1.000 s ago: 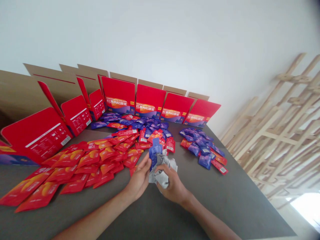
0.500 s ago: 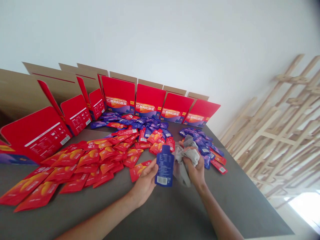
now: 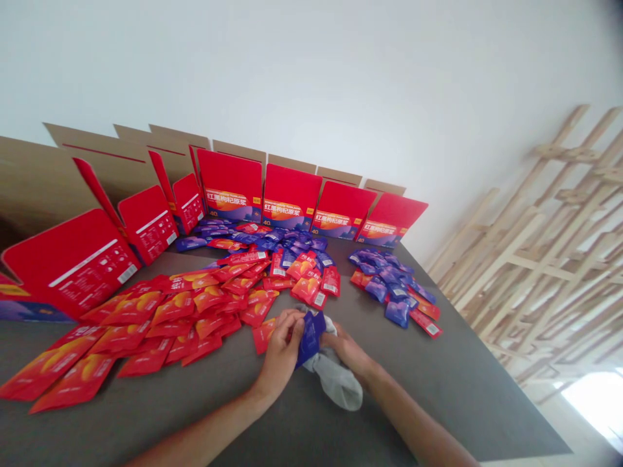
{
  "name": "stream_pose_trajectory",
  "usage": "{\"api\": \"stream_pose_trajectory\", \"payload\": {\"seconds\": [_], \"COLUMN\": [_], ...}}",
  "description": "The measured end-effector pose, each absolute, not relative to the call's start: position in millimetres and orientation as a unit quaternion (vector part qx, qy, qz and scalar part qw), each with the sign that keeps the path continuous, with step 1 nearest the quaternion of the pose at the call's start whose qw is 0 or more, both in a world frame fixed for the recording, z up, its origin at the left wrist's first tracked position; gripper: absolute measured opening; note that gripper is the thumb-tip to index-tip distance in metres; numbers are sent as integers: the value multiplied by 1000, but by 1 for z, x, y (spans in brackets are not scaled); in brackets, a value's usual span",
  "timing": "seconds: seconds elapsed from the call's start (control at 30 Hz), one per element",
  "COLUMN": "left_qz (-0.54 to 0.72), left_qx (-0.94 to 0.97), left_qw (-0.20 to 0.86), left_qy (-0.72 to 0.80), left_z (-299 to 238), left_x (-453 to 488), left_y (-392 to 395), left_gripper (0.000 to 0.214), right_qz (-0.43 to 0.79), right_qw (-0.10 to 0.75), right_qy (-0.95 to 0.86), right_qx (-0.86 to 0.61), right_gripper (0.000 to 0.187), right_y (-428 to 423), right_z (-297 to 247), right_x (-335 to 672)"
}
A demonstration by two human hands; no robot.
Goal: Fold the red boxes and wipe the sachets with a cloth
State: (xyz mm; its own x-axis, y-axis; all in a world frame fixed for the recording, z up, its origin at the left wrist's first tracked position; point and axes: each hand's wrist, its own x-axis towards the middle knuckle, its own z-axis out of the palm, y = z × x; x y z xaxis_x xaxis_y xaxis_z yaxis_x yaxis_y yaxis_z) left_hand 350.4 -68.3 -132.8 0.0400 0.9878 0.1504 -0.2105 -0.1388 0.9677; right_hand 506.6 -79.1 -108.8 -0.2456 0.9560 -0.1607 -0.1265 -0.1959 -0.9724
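- Along the back of the counter (image 3: pixel 438 389), a row of red boxes (image 3: pixel 289 198) stands open with brown flaps up. You cannot see what is inside them.
- In front of them, loose red pouches (image 3: pixel 146 318) fan across the left. Mixed pouches (image 3: pixel 272 250) in red and blue lie mid-counter, and a pile of blue pouches (image 3: pixel 394 285) sits to the right.
- Your left hand (image 3: pixel 282 347) has its grip closed on one blue pouch (image 3: pixel 310 334), fingertips pinching its left edge, low over the near-centre counter.
- Your right hand (image 3: pixel 348 350) has its grip closed on a grey cloth (image 3: pixel 335 383) and presses it against that pouch. The cloth's tail rests on the counter.
- The counter is dark grey. A white wall (image 3: pixel 341 84) rises behind it, and wooden frames (image 3: pixel 549 246) lean at the right.
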Motion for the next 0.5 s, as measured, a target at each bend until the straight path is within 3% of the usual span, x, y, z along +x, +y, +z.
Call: {"api": "stream_pose_trajectory", "payload": {"seconds": [0.1,0.3,0.5], "left_qz": [585,548,547], "left_qx": [507,431,431], "left_qw": [493,633,643], "left_qy": [397,337,320], "left_z": [-129,-124,-137], "left_x": [351,350,350], "left_y": [-72,-76,-71], "left_gripper": [34,30,39], "right_qz": [607,530,206], "right_qw": [424,428,507], "right_qy": [-502,-622,-598], "right_qx": [-447,-386,-586], "right_gripper": [26,33,28], "right_y": [-82,-84,-39], "right_z": [-113,-101,-38], "right_x": [502,510,623]}}
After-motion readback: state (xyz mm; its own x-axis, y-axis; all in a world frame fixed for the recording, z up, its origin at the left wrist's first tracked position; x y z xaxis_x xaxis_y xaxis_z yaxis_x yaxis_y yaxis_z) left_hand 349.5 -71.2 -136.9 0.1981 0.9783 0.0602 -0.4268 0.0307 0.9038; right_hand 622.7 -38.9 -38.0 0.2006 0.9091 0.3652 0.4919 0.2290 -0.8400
